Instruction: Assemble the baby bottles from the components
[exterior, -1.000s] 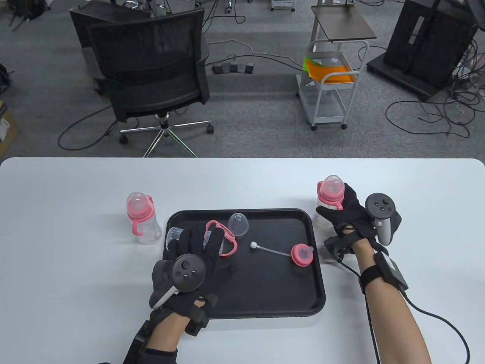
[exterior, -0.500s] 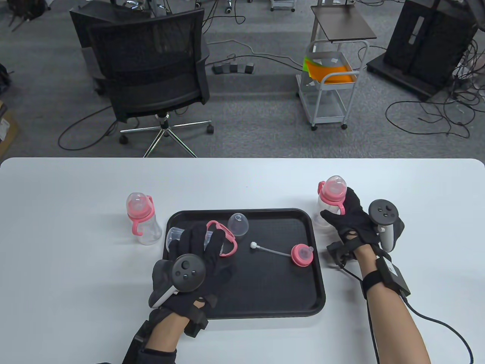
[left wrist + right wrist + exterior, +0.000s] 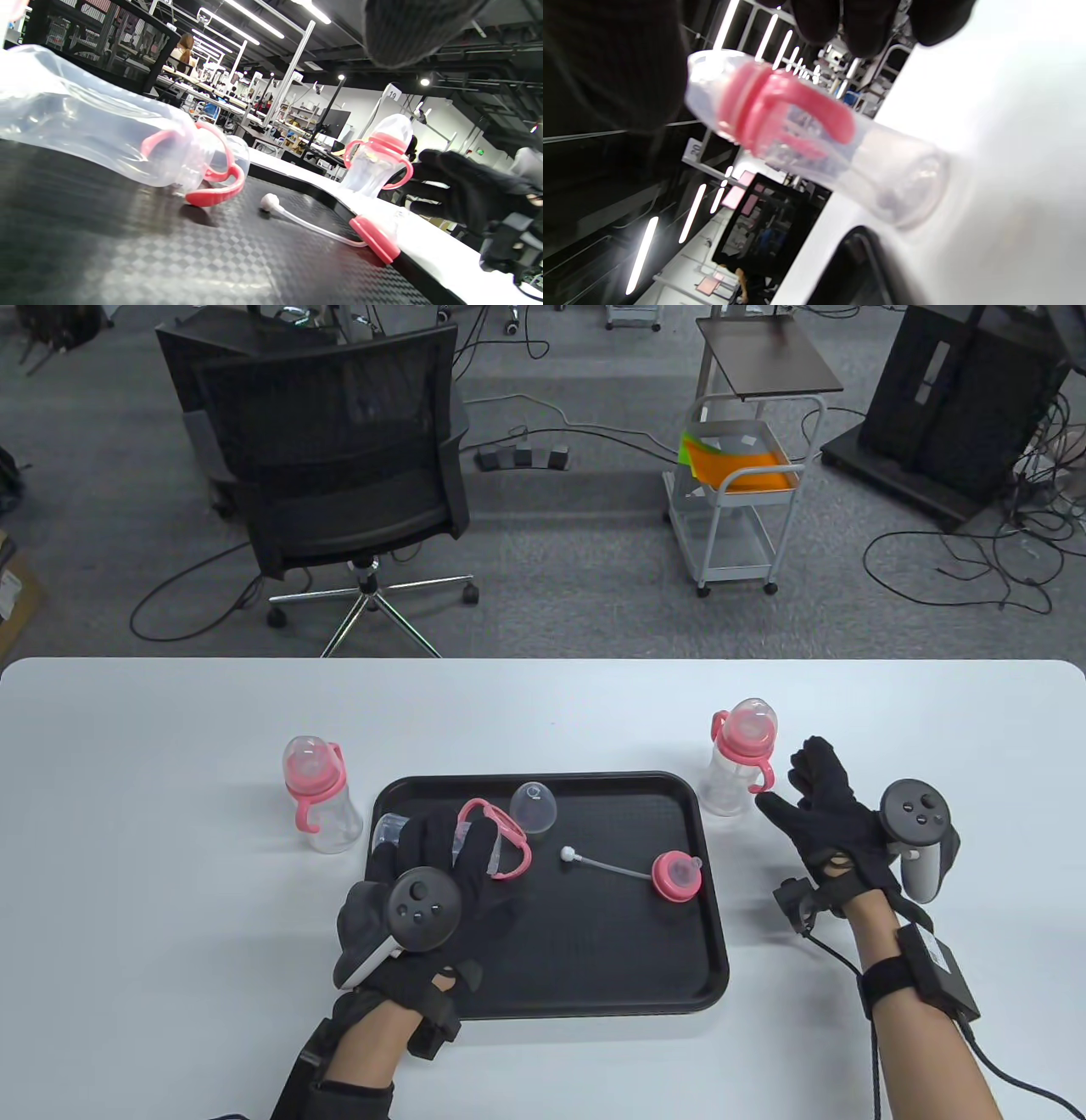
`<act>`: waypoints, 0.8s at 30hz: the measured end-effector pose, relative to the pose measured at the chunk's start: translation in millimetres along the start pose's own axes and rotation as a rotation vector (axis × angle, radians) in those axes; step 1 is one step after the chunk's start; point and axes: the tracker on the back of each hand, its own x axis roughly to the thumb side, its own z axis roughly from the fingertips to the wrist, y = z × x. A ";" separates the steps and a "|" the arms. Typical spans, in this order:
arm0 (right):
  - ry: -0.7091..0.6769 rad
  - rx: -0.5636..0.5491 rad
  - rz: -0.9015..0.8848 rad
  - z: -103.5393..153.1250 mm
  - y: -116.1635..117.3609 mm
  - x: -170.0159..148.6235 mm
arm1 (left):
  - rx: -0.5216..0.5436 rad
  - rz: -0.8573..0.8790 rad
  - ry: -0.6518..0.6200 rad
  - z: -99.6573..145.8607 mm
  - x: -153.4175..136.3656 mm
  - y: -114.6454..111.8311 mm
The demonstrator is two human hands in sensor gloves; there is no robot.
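Note:
A black tray (image 3: 594, 967) holds a clear bottle body (image 3: 389, 830) lying on its side with a pink handle ring (image 3: 509, 848) at its neck, a clear dome cap (image 3: 534, 808), and a pink collar (image 3: 676, 875) with a white straw (image 3: 602, 865). My left hand (image 3: 441, 848) lies over the bottle body, fingers stretched across it. In the left wrist view the body (image 3: 85, 123) rests on the tray. My right hand (image 3: 802, 793) is open and empty, just right of an assembled bottle (image 3: 740, 755) standing on the table, also in the right wrist view (image 3: 814, 140).
A second assembled bottle (image 3: 318, 797) stands on the white table (image 3: 170, 916) left of the tray. An office chair (image 3: 339, 475) and a cart (image 3: 738, 492) stand on the floor beyond the table's far edge.
My right hand let go of the assembled bottle and drew back to the right and toward me; the bottle stays standing. My left hand stays over the bottle body, shifted slightly.

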 end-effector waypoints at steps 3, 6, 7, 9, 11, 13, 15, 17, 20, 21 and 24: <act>-0.047 0.021 0.032 8.8 1.5 14.4 | -0.006 -0.022 0.025 0.1 -1.6 1.6; -0.086 0.036 0.060 19.3 5.5 29.5 | -0.021 -0.045 0.066 -1.9 -5.4 2.6; -0.103 0.041 0.066 24.0 7.3 35.6 | -0.035 -0.058 0.078 -3.3 -7.4 2.0; -0.122 0.029 0.095 31.1 7.9 44.5 | -0.067 -0.087 0.125 -6.8 -11.0 -0.3; -0.147 0.017 0.120 39.1 7.0 54.7 | -0.099 -0.125 0.166 -11.2 -14.3 -2.4; -0.188 0.012 0.103 48.2 6.1 67.6 | -0.133 -0.160 0.209 -17.3 -16.6 -4.2; -0.237 0.023 0.044 57.1 7.5 79.0 | -0.159 -0.209 0.246 -24.6 -17.5 -5.8; -0.289 0.055 -0.016 66.3 12.2 88.4 | -0.183 -0.311 0.284 -32.8 -17.3 -7.8; -0.351 0.095 -0.067 78.8 23.5 95.6 | -0.231 -0.464 0.332 -46.2 -18.4 -13.6; -0.357 0.109 -0.065 80.4 25.5 96.8 | -0.240 -0.492 0.341 -49.5 -19.4 -15.5; -0.381 0.137 -0.047 86.2 32.5 100.2 | -0.274 -0.547 0.384 -61.7 -28.2 -22.6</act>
